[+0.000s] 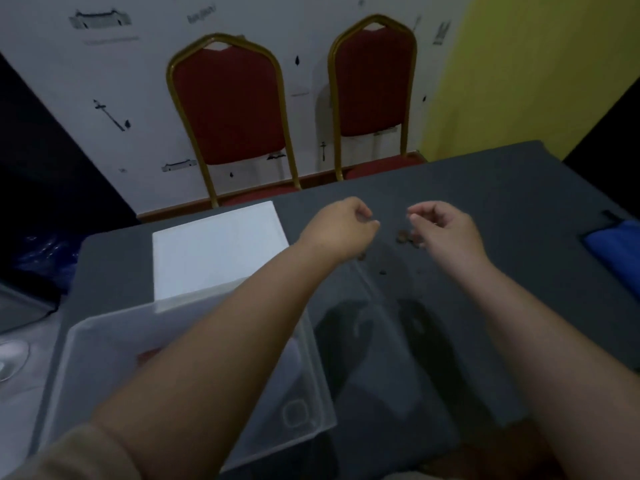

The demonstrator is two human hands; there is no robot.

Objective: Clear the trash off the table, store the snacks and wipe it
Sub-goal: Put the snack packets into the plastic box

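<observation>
Brown crumbs [407, 237] scattered small on grey table [502, 209], by curled right hand [443, 226]

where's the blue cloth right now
In the head view, the blue cloth lies at the table's far right edge, partly cut off by the frame, to the right of the right hand.

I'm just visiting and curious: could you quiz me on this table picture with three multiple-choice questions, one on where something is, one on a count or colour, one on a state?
1. Where do the small brown bits lie?
A. in the clear bin
B. on the dark table by the right hand
C. on a chair

2. How many red chairs stand behind the table?
A. one
B. two
C. four

3. How is the clear bin?
A. lidless, open on top
B. lid shut
C. upside down

Answers: 1 B, they lie on the table beside the right hand. 2 B, one chair and another. 3 A, the left forearm crosses its open top.
</observation>
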